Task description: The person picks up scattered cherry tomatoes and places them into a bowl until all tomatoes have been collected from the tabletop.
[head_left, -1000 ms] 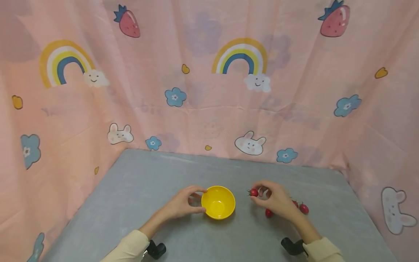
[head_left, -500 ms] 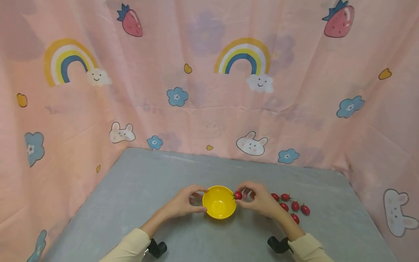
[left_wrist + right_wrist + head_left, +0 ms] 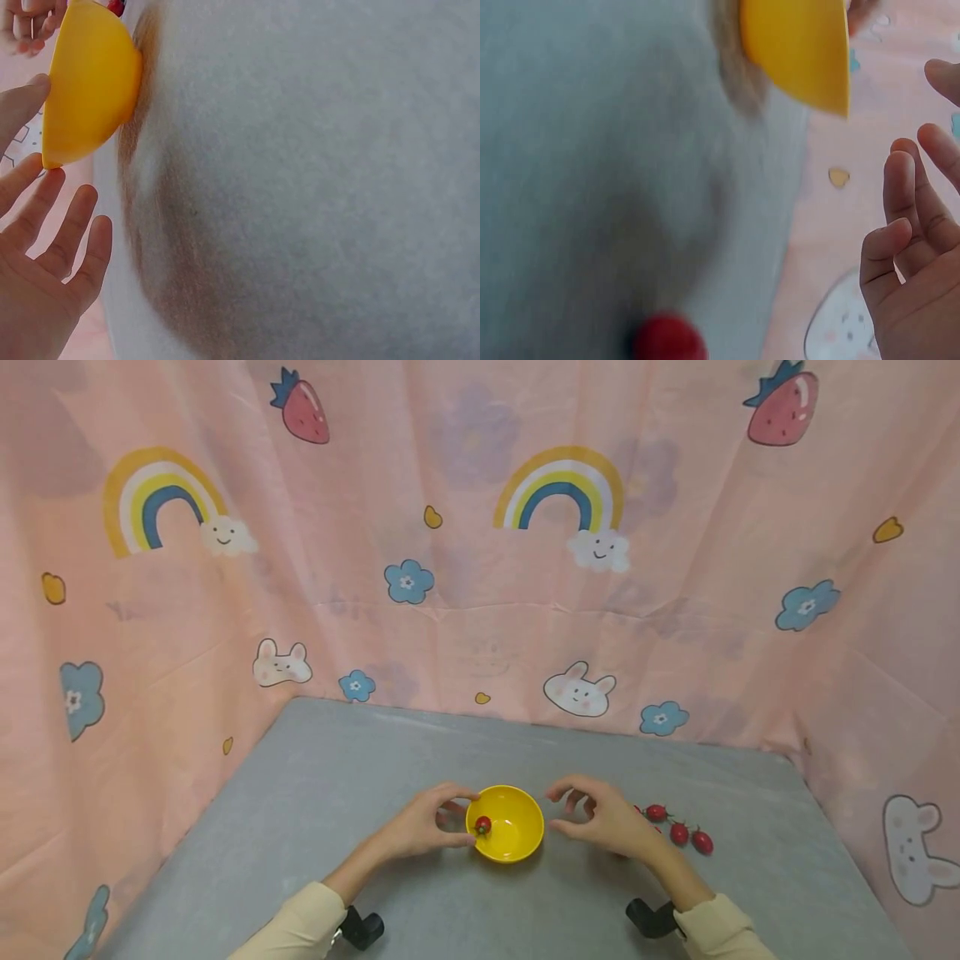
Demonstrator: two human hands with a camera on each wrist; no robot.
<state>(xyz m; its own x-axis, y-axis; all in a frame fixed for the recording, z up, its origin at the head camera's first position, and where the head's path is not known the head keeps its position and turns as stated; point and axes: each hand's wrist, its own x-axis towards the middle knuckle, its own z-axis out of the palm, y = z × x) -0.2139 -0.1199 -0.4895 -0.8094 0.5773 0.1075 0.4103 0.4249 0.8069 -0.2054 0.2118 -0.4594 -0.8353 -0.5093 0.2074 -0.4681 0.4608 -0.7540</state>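
A small yellow bowl [image 3: 519,837] stands on the grey table with one red cherry tomato [image 3: 483,824] inside, at its left wall. My left hand [image 3: 422,823] holds the bowl at its left side, thumb and fingertips at the rim. In the left wrist view, the other fingers of that hand [image 3: 49,247] spread away from the yellow wall. Just right of the bowl, my right hand [image 3: 603,818] is parted from the rim, thumb and fingers apart with nothing between them. More cherry tomatoes [image 3: 678,833] lie to its right, some partly hidden behind the hand.
The grey table [image 3: 375,752] meets a pink printed curtain [image 3: 450,635] at the back and sides. A black wrist device [image 3: 362,930] sits by the left sleeve and another black wrist device [image 3: 651,918] by the right one.
My right hand carried a cherry tomato left to the bowl and let it go inside, then drew slightly back to the right. My left hand stays at the bowl.
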